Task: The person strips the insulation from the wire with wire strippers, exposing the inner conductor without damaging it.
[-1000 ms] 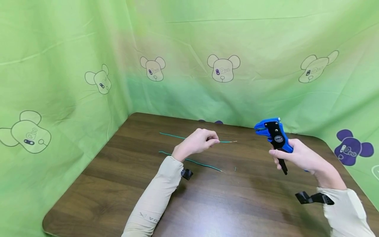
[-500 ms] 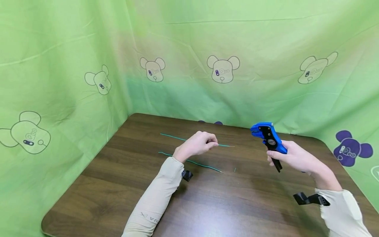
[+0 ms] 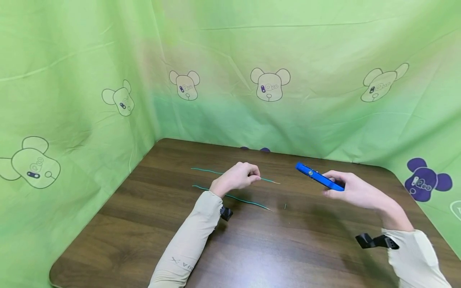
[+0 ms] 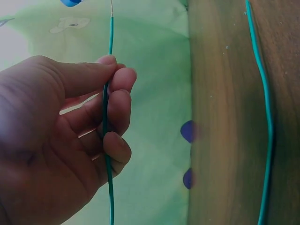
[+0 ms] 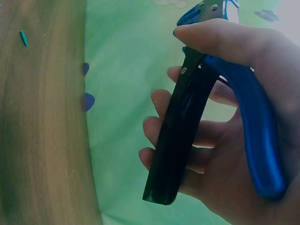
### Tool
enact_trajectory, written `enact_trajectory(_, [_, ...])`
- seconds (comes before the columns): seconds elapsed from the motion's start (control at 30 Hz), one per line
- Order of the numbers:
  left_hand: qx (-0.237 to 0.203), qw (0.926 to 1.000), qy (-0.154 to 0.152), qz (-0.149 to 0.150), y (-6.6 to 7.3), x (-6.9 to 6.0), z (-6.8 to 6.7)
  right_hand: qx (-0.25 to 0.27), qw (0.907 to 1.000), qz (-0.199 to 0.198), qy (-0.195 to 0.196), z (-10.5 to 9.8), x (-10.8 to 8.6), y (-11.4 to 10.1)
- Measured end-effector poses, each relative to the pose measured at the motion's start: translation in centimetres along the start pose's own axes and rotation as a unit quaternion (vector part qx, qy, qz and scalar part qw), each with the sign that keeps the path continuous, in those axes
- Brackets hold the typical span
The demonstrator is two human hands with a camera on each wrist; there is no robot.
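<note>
My left hand [image 3: 237,176] pinches a green wire [image 3: 268,180] between thumb and fingers above the table. In the left wrist view the held wire [image 4: 111,37] runs down across the curled fingers, its top end stripped to bare metal. On the table below lies a second green wire [image 3: 248,201], also bare at its right end. My right hand [image 3: 356,191] grips a blue and black wire stripper [image 3: 317,176], now seen edge-on from above. In the right wrist view the fingers wrap the black handle [image 5: 176,136], while the blue handle [image 5: 260,136] lies against the palm.
A short scrap of green insulation [image 3: 285,207] lies on the brown wooden table [image 3: 144,224], right of the second wire. Green curtains [image 3: 216,48] with printed bear heads hang behind and beside the table.
My right hand has moved left and turned the wire stripper from side-on to edge-on, its head lower. My left hand has sunk slightly, with the wire tilting down at its bare end.
</note>
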State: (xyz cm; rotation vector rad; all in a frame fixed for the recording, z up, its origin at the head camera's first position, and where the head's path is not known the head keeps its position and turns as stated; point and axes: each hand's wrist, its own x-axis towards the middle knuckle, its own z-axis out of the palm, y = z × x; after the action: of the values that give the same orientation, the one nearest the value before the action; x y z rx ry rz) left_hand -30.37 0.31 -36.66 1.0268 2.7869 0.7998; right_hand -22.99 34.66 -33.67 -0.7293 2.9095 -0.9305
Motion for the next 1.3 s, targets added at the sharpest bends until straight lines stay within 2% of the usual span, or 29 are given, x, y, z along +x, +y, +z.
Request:
enact_trajectory(0.17, [-0.004, 0.9999, -0.013, -0.004, -0.5, 0.2, 0.4, -0.017, 0.9998, 0.004, 0.007, 0.2, 0.2, 0.2])
enact_trajectory(0.47, [-0.011, 0.9991, -0.040, -0.010, -1.2, 0.3, 1.1, -0.109, 0.9933, 0.037, 0.012, 0.4, 0.6, 0.4])
enact_trajectory(0.77, [0.020, 0.9986, -0.047, -0.015, -1.5, 0.3, 1.7, -0.129, 0.9908, 0.040, 0.014, 0.7, 0.8, 1.2])
enact_trajectory(1.03, [0.026, 0.9979, -0.054, -0.022, -1.4, 0.4, 2.1, -0.142, 0.9887, 0.041, 0.025, 1.2, 1.2, 2.6])
enact_trajectory(1.3, [0.037, 0.9973, -0.058, -0.023, -1.7, 0.5, 2.6, -0.148, 0.9873, 0.056, 0.015, 1.5, 1.3, 4.0])
